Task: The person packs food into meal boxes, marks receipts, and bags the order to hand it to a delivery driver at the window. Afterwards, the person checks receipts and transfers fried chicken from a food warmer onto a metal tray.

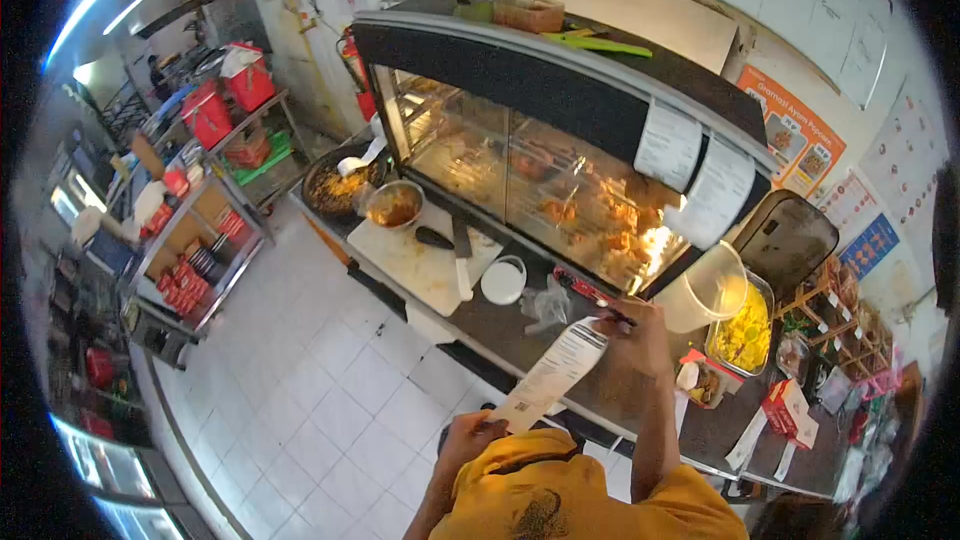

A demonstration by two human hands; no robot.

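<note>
Yellow sleeves fill the lower middle of the frame. Above them, the left hand [478,430] pinches the lower end of a long paper slip [552,373], while the right hand [628,325] grips a pen [615,317] closed-fisted at its top end. Writing seems underway; it needs the slip held taut. Long axis runs lower left to upper right.

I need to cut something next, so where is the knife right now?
In the head view the knife lies on the white cutting board, left of centre on the counter, in front of the glass display case and beside the round white lid.
</note>
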